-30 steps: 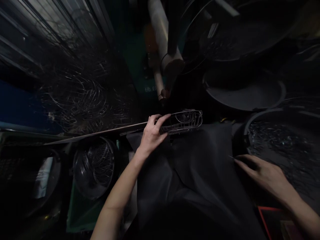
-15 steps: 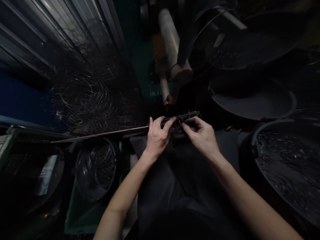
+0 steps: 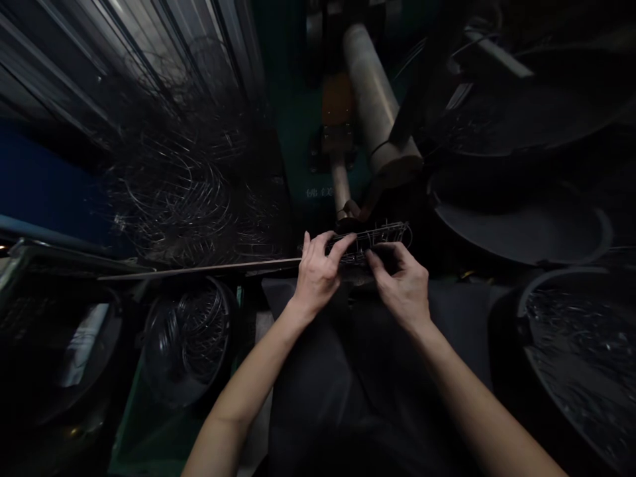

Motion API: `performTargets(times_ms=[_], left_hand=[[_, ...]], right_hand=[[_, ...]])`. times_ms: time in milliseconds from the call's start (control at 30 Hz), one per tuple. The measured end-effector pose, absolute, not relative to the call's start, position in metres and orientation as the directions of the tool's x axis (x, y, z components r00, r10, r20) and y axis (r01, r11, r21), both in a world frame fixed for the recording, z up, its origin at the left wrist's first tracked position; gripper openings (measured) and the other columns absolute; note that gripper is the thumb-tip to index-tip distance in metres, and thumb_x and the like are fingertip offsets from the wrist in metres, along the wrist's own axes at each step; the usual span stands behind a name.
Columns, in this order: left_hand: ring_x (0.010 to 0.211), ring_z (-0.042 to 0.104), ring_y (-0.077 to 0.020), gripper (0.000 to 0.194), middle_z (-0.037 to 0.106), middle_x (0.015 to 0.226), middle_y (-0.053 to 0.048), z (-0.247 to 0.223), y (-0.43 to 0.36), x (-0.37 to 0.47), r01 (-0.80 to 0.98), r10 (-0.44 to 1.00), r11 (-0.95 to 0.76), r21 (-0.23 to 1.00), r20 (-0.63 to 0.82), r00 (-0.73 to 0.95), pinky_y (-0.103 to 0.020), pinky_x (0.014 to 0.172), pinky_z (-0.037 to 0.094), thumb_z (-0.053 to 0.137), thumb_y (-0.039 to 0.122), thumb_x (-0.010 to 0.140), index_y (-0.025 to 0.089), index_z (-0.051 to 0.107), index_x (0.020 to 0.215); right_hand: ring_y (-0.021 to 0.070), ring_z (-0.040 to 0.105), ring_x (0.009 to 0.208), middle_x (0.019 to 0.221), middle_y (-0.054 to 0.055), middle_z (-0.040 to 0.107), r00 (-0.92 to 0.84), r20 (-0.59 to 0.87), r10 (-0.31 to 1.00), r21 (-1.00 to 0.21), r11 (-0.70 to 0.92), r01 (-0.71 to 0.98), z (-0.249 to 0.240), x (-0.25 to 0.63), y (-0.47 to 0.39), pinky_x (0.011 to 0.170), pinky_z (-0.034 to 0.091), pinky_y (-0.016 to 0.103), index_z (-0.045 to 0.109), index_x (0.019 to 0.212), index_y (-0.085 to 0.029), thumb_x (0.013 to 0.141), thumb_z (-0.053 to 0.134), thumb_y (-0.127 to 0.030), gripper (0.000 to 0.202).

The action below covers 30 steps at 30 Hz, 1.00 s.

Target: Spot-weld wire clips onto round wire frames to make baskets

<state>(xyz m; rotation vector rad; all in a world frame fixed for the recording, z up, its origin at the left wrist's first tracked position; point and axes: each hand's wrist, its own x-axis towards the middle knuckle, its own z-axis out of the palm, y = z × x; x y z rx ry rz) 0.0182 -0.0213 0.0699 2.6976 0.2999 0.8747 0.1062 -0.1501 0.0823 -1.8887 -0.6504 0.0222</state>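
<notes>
A thin wire frame [image 3: 390,233], made of metal rods and rings, lies across the space in front of my body, just below the machine's lower rod. My left hand [image 3: 318,268] is closed on its left part, thumb and fingers bent round the wires. At its right part my right hand [image 3: 403,281] pinches with thumb and forefinger against the near side; whatever small piece the fingertips may hold is hidden. Both hands sit close together, and the frame's right end sticks out past the right fingers.
A machine with a thick metal cylinder [image 3: 380,99] and a thinner rod [image 3: 340,185] stands ahead. Tangled wire rings [image 3: 183,192] heap at the left. A bucket [image 3: 149,331] of wire rings is near left; a tub [image 3: 529,371] of small metal pieces is at right. A thin board edge [image 3: 223,267] runs leftward.
The view has shifted slightly, so the machine and tubs appear further right and lower. Both hands keep their places on the wire frame, the right fingers slightly more curled.
</notes>
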Motion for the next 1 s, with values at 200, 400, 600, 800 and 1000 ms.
performTargets(times_ms=[200, 400, 600, 800, 1000], left_hand=[[0.116, 0.057, -0.0213, 0.054, 0.053, 0.119, -0.008, 0.067, -0.016, 0.025, 0.118, 0.290, -0.937, 0.329, 0.543, 0.788, -0.055, 0.112, 0.037, 0.057, 0.008, 0.083, 0.026, 0.045, 0.132], [0.115, 0.057, -0.0222, 0.054, 0.054, 0.118, -0.008, 0.068, -0.009, 0.032, 0.081, 0.273, -0.935, 0.345, 0.554, 0.787, -0.054, 0.113, 0.036, 0.058, 0.008, 0.082, 0.024, 0.046, 0.132], [0.121, 0.054, -0.0229, 0.058, 0.052, 0.124, -0.009, 0.060, -0.004, 0.038, 0.088, 0.272, -0.935, 0.343, 0.538, 0.798, -0.055, 0.115, 0.031, 0.058, 0.007, 0.081, 0.025, 0.043, 0.135], [0.129, 0.048, -0.0258, 0.056, 0.050, 0.132, -0.010, 0.049, 0.008, 0.039, 0.051, 0.221, -0.945, 0.322, 0.520, 0.825, -0.058, 0.115, 0.028, 0.057, 0.013, 0.084, 0.027, 0.042, 0.136], [0.125, 0.052, -0.0242, 0.049, 0.054, 0.130, -0.009, 0.047, 0.028, 0.048, -0.016, 0.168, -0.961, 0.278, 0.626, 0.762, -0.058, 0.116, 0.027, 0.057, 0.015, 0.086, 0.025, 0.043, 0.132]], right_hand=[[0.0153, 0.060, 0.071, 0.081, 0.003, 0.066, 0.842, 0.297, 0.451, -0.857, -0.263, 0.443, 0.080, 0.112, -0.147, 0.068, 0.047, 0.028, 0.062, 0.089, -0.018, 0.086, 0.059, -0.042, 0.024], [0.0158, 0.060, 0.071, 0.082, 0.004, 0.065, 0.825, 0.331, 0.457, -0.842, -0.251, 0.477, 0.080, 0.119, -0.141, 0.068, 0.047, 0.029, 0.061, 0.089, -0.018, 0.087, 0.057, -0.042, 0.025], [0.0160, 0.060, 0.075, 0.085, 0.003, 0.065, 0.805, 0.375, 0.460, -0.809, -0.261, 0.526, 0.067, 0.124, -0.141, 0.071, 0.048, 0.030, 0.061, 0.093, -0.019, 0.089, 0.055, -0.041, 0.024], [0.0158, 0.061, 0.072, 0.087, 0.004, 0.065, 0.814, 0.360, 0.456, -0.832, -0.237, 0.501, 0.053, 0.125, -0.134, 0.068, 0.051, 0.030, 0.060, 0.097, -0.019, 0.090, 0.053, -0.043, 0.025], [0.0174, 0.063, 0.079, 0.089, 0.006, 0.066, 0.749, 0.479, 0.458, -0.758, -0.215, 0.616, 0.072, 0.123, -0.122, 0.075, 0.052, 0.031, 0.060, 0.093, -0.019, 0.091, 0.052, -0.040, 0.022]])
